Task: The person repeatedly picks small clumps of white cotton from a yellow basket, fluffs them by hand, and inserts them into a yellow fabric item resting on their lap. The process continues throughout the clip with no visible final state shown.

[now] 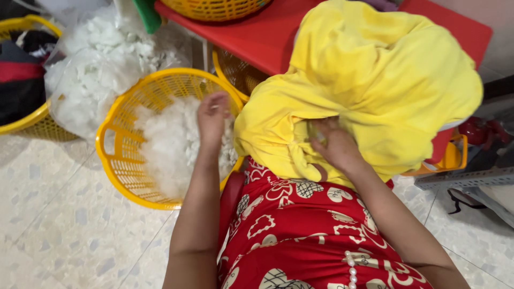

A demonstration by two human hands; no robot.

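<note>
Nearest you: the red patterned dress (300,241) over your lap, with the yellow plush cover (375,85) resting on it and leaning back against the red surface (257,32).

Your right hand (334,144) is at the cover's lower edge, fingers pushed into the opening and hidden in the fabric. Whether it is pinching the cloth or just pressed in, I cannot tell.

Your left hand (213,119) is down in the yellow basket (120,155) on the floor just beside your knee, fingers curled loosely over the white fibre stuffing (171,144). It looks like a soft grab; how much fibre is in the hand isn't visible.

Handling, as I judge it:
- Stuffing: very light, springy, compresses to nothing, sheds wisps. Take a full loose handful from the top of the pile; no pinching, it tears into strands.
- Cover: soft, floppy, no stiffness of its own, fleece-like so not slippery. Hold it at the rim of the opening, where your right hand is, so the mouth stays spread.
- Nothing fragile here.

Further out: a clear bag of more stuffing (91,69) behind the basket, touching it. Far left, another yellow basket with dark cloth (21,75). More yellow baskets (214,8) on and under the red surface.
</note>
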